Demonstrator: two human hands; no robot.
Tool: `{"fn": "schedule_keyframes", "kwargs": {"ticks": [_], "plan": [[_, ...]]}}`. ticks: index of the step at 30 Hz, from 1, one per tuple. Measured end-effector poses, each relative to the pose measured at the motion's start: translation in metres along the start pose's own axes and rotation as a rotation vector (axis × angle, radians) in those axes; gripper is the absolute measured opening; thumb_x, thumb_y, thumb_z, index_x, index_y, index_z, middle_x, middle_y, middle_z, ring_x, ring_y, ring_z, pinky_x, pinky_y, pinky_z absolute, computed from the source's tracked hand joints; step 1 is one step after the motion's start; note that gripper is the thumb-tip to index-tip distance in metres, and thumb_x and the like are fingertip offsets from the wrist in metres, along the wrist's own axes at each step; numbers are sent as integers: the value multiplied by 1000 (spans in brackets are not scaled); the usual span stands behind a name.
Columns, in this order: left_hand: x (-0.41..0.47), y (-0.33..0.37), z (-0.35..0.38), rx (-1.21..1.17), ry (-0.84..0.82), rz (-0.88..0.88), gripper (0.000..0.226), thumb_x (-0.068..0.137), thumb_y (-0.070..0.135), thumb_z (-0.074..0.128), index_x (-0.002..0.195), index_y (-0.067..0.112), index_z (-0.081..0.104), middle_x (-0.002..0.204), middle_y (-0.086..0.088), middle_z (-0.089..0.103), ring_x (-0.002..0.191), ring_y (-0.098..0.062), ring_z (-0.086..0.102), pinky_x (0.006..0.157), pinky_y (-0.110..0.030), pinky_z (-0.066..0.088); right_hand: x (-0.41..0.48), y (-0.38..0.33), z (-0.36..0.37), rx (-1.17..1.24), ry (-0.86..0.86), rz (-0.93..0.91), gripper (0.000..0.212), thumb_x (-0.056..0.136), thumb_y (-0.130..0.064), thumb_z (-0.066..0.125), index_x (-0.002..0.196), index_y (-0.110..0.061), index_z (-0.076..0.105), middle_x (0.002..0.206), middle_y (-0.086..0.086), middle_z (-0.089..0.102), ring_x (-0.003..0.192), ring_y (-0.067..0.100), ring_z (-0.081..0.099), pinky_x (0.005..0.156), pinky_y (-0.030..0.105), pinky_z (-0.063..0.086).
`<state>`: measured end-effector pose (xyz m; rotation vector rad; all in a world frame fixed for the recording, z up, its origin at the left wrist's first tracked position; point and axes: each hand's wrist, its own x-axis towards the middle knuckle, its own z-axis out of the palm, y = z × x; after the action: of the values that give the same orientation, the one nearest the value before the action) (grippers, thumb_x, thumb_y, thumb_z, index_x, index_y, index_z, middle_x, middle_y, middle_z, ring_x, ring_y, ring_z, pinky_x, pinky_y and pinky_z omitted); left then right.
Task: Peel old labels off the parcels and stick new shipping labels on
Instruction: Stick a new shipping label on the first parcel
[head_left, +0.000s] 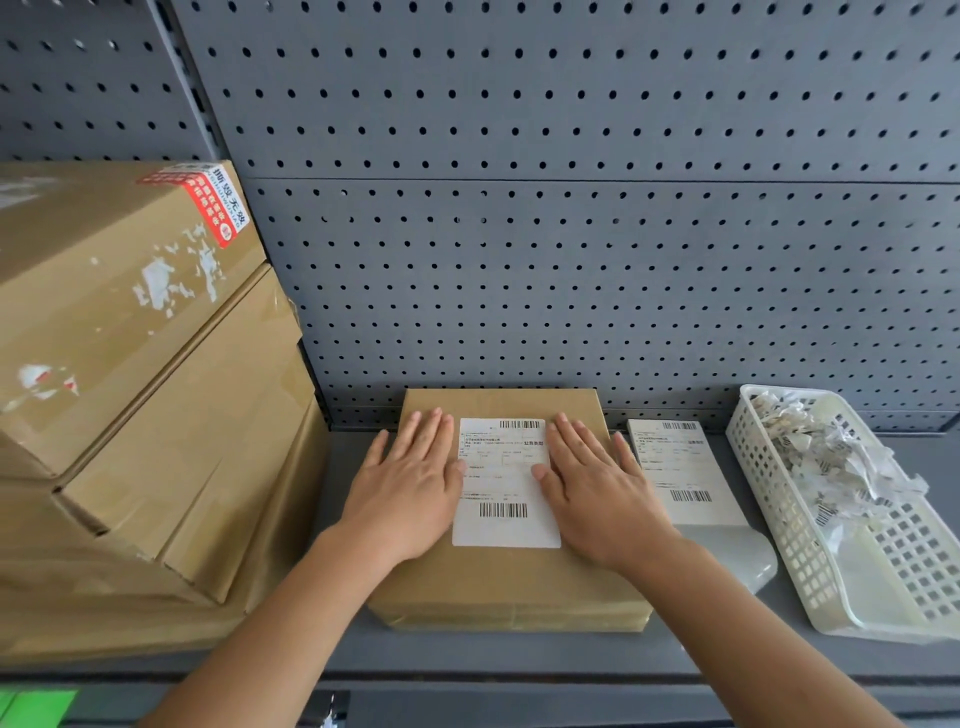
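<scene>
While lying flat, left hand (410, 483) and right hand (597, 488) flank the label (505, 488).

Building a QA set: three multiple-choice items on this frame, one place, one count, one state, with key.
1. Where is the white perforated plastic basket relative to the flat brown cardboard parcel? A left; B on top; C right.
2. Barcodes on the parcel's white paper shipping label? A one; B two; C four.
3. The left hand and right hand are: A flat on the parcel; B fists; C gripping the basket.
Key: C, it stands right of the parcel; B, one top, one bottom; A, straight fingers.
</scene>
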<state>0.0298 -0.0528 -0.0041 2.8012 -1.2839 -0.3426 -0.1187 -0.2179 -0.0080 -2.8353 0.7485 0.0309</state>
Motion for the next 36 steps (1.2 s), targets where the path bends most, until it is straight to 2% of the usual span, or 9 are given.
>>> {"fn": "schedule_keyframes", "kwargs": {"ticks": [5,9,14,17,19,22,27,33,36], "plan": [[-12,-13,3,-215,64,-65,66,106,52,10,158,22,-18,163,10,-26,151,-5,-22,126,-34,-5,-10,8,-2,168,34,17,66,104,-53,19,159,-23,-2,164,-13,-12,148,0,-16,120,27,-11],[-38,-21,9,-714,67,-189,73,104,58,27,161,30,-9,167,17,-12,152,2,-8,123,-27,1,-31,22,-4,573,106,152,66,104,-42,38,160,-23,7,165,-14,-3,149,-2,-5,114,16,-2],[-65,-24,19,-1148,-18,-372,82,93,67,50,160,42,9,158,19,35,143,-10,40,119,-37,31,-52,24,5,976,9,411,62,101,-40,50,156,-33,23,153,-17,39,139,10,40,118,40,31],[-71,-17,25,-1302,-36,-336,52,98,53,56,147,47,41,132,27,62,119,3,60,102,-27,45,-58,18,7,1084,-13,492,45,100,-36,53,143,-35,43,124,-18,62,114,9,60,106,40,45],[-74,-12,25,-1368,-33,-320,34,100,44,58,134,47,53,122,26,68,109,5,65,98,-27,47,-63,13,4,1082,20,495,32,100,-31,52,131,-40,47,115,-21,63,108,7,61,101,36,47],[-78,-11,18,-1429,-10,-304,36,100,40,59,135,42,55,118,25,70,110,1,66,98,-29,48,-70,4,-3,1084,39,513,27,101,-26,52,125,-38,50,110,-19,65,103,8,63,98,37,49],[-84,-8,-5,-1462,13,-212,39,99,40,59,137,48,53,122,28,67,115,4,62,99,-28,45,-83,-5,-17,1063,169,552,46,99,-29,54,143,-38,44,115,-22,61,106,5,59,93,34,44],[-85,8,-30,-1449,42,-56,39,99,39,58,137,51,53,126,31,64,120,6,58,109,-33,40,-113,-8,-42,1095,343,579,49,98,-37,54,144,-46,40,128,-21,59,113,4,57,97,34,44],[-87,23,-40,-1447,14,22,40,99,40,57,137,50,52,126,31,64,117,10,59,103,-26,40,-131,-4,-53,1114,429,579,49,97,-38,54,143,-49,40,123,-30,57,110,-2,56,95,33,45]]}}
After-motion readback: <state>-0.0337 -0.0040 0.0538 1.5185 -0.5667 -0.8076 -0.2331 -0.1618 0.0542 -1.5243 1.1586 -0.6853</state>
